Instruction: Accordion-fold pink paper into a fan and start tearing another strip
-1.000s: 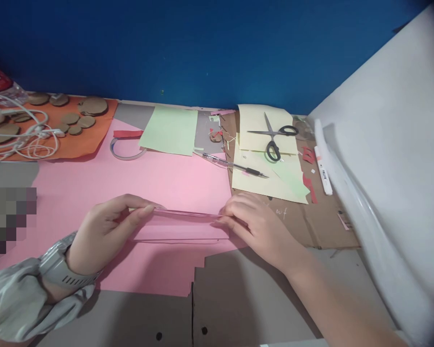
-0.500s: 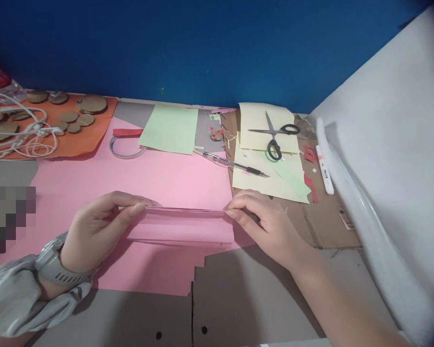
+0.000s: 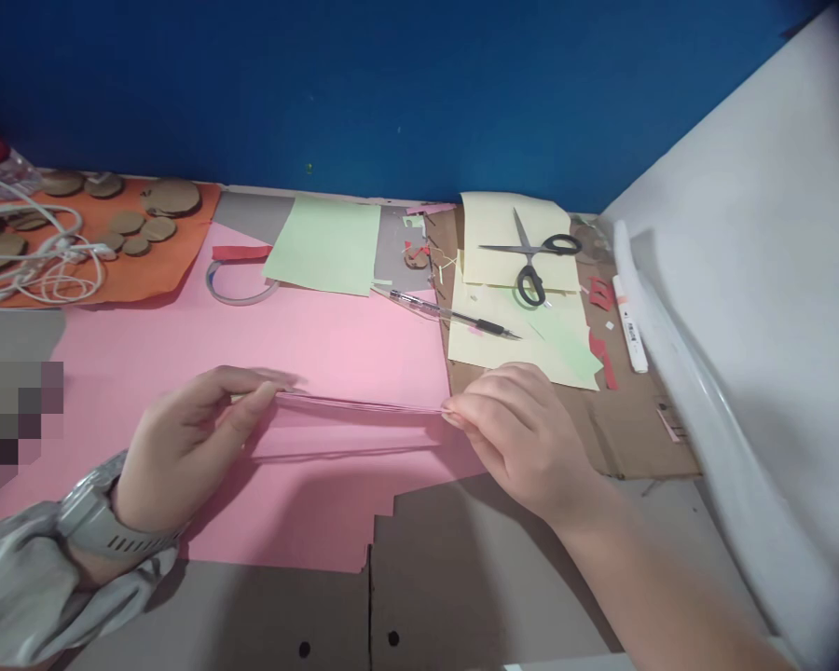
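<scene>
A folded strip of pink paper (image 3: 356,404) is stretched between my two hands, its layered edge turned up toward me. My left hand (image 3: 192,443) pinches its left end between thumb and fingers. At the other end, my right hand (image 3: 521,433) is closed on the paper's right tip. Below the strip lies a large pink sheet (image 3: 342,340) with a stepped cut at its lower right edge. A pen (image 3: 454,315) and black-handled scissors (image 3: 529,252) lie farther back, on the right, the scissors with their blades apart.
Pale yellow sheets (image 3: 479,331) lie under the scissors, beside a white marker (image 3: 630,326). At the back are a green sheet (image 3: 325,247) and a roll of tape (image 3: 241,298). Cardboard discs (image 3: 171,196) and white cables (image 3: 56,247) rest on orange paper (image 3: 174,266). A blue wall (image 3: 391,93) stands behind.
The folded strip has tilted so its lower flap now shows less, with its right end a little lower. My right hand's fingers have curled more tightly round that end.
</scene>
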`<state>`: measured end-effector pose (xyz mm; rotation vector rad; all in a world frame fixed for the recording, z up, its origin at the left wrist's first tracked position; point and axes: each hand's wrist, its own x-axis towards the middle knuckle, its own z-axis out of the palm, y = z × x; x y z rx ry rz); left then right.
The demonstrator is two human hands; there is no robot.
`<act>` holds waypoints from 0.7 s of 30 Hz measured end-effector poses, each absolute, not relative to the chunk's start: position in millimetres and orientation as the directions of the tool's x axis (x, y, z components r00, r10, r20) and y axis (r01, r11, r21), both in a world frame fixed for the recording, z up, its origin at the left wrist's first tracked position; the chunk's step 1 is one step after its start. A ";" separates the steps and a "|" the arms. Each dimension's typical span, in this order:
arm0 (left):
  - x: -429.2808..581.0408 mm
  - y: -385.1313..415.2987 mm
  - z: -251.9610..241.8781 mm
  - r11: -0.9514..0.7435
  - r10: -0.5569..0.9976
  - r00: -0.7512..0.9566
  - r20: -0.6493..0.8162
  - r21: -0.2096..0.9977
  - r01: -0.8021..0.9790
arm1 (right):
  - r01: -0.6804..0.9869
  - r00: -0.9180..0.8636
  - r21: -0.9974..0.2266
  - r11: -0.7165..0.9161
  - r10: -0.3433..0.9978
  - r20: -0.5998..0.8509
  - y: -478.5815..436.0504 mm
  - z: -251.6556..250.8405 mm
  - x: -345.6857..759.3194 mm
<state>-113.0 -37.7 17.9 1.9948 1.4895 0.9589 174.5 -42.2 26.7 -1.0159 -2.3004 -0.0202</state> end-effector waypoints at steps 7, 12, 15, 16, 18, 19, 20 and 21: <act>-99.8 -51.0 39.3 -0.633 0.720 0.558 0.412 0.061 0.772 | 0.627 -0.621 -0.120 0.769 0.587 0.520 -51.3 29.0 161.7; -67.6 -42.9 55.4 -0.712 0.685 0.710 0.162 0.351 0.607 | 0.596 -0.648 -0.164 0.786 0.591 0.481 -55.1 28.2 155.5; -50.0 -26.6 58.2 -0.684 0.620 0.784 0.025 0.509 0.524 | 0.605 -0.613 -0.213 0.767 0.619 0.491 -53.2 24.1 158.2; -45.6 -21.5 57.7 -0.672 0.607 0.795 0.004 0.536 0.511 | 0.608 -0.596 -0.243 0.755 0.637 0.489 -52.0 22.8 159.4; -38.4 -13.5 54.6 -0.633 0.608 0.793 -0.037 0.581 0.512 | 0.603 -0.580 -0.320 0.731 0.677 0.453 -48.6 20.6 161.5; -35.6 -10.7 52.5 -0.603 0.620 0.782 -0.057 0.603 0.522 | 0.595 -0.581 -0.361 0.718 0.694 0.424 -46.7 19.8 162.3; -33.3 -8.6 50.2 -0.567 0.637 0.767 -0.080 0.625 0.536 | 0.585 -0.587 -0.406 0.702 0.712 0.386 -44.6 19.4 162.9; -31.5 -6.9 48.0 -0.528 0.656 0.748 -0.100 0.647 0.549 | 0.575 -0.592 -0.455 0.680 0.730 0.341 -42.5 19.4 163.4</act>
